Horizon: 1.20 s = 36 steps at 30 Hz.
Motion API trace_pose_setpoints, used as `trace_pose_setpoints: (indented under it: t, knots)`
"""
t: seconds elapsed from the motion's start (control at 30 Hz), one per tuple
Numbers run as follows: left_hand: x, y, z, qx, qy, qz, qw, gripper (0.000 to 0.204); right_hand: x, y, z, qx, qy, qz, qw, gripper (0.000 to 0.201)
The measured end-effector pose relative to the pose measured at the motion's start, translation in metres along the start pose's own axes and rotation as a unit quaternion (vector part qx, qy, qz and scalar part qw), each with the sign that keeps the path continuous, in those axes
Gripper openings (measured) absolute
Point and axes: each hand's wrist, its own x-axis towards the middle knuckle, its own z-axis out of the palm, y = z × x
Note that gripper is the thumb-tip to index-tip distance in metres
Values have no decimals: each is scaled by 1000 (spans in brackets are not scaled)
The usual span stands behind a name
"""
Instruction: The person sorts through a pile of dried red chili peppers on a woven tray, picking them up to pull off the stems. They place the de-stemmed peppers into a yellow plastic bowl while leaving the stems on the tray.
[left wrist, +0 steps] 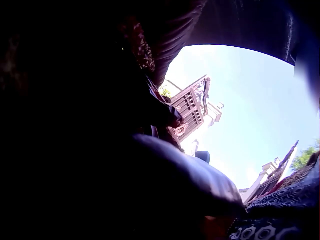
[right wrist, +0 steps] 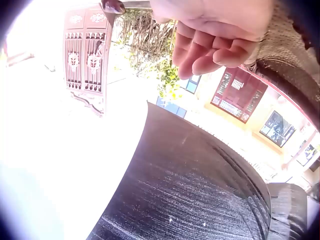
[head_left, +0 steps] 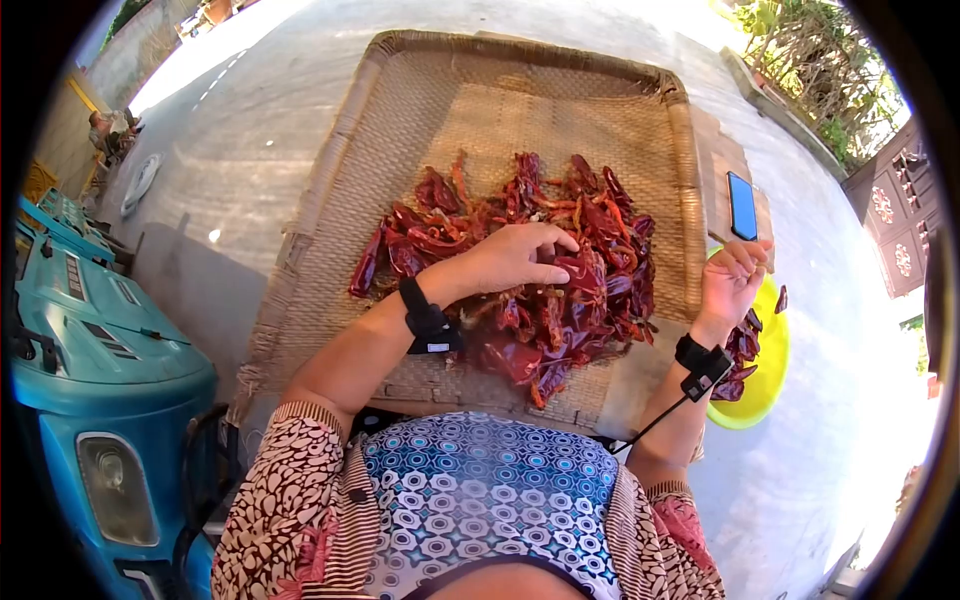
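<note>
A heap of dried red peppers (head_left: 520, 350) lies on a woven tray (head_left: 400, 120). Over the heap, my left hand (head_left: 515, 258) has thumb and forefinger bent round a red pepper (head_left: 585, 272). My right hand (head_left: 735, 285) is raised above a yellow bowl (head_left: 765, 385) that holds several peppers (head_left: 740, 350). Its fingers are loosely bent, and in the right wrist view the hand (right wrist: 215, 37) shows nothing in its palm. A single pepper (head_left: 781, 299) shows apart from that hand, over the bowl's edge. The left wrist view is too dark to show the left hand.
A blue-screened phone (head_left: 741, 205) lies on a board right of the tray. A teal vehicle (head_left: 110, 370) stands at the left. Behind are concrete ground (head_left: 230, 130), shrubs (head_left: 820, 80) and a brown gate (head_left: 900, 210). A cable runs from the right wrist camera towards the body.
</note>
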Motion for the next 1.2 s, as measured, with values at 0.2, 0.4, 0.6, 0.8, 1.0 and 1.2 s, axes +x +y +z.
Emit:
trace_pose_setpoints:
  t: [0.2,0.4,0.6,0.8,1.0,1.2]
  knots:
    - [-6,-10,-3,13,67,23,997,32,-5,62,4,-361,-12,123,924,41]
    - [-17,-25,-14,394,47,286,872,24,-20,98,8,-531,-64,206,820,39]
    - [-25,-18,-16,286,147,311,894,32,-23,106,12,-617,-53,226,752,33]
    - [-10,2,-24,19,263,138,955,22,-32,123,50,-656,-106,365,653,28]
    - [17,58,-34,-166,249,72,951,21,-60,188,66,-664,-118,500,543,48]
    - [40,83,-27,-231,262,68,934,19,-71,207,57,-650,-104,499,564,49]
